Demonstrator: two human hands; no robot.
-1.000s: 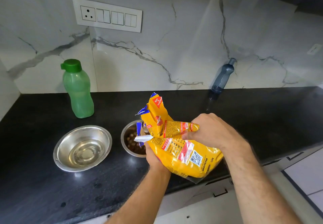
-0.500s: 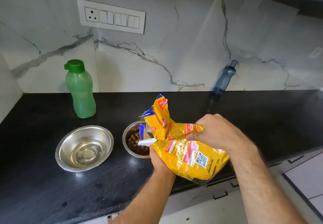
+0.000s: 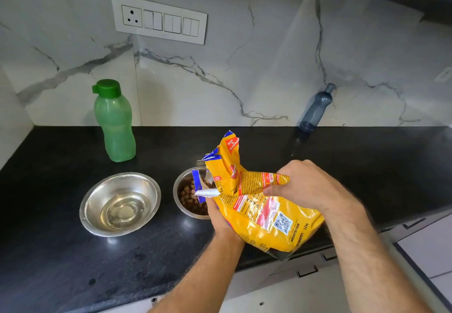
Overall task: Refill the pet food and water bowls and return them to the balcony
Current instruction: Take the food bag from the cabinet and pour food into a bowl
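Gripping the yellow food bag (image 3: 264,217) from beneath with the left hand (image 3: 221,222) and pinching its folded neck shut with the right hand (image 3: 307,187), now raised a little higher than a second ago, mouth turned up off the kibble-filled food bowl (image 3: 189,194) at centre frame, so pouring looks finished and closing the bag comes next. Leaving the water bowl (image 3: 119,204) just left of it already holding water, green bottle (image 3: 114,122) upper left, grey bottle (image 3: 315,108) upper right, bare black counter (image 3: 367,161) to the right for setting the bag down, though its bottom overhangs the front edge.
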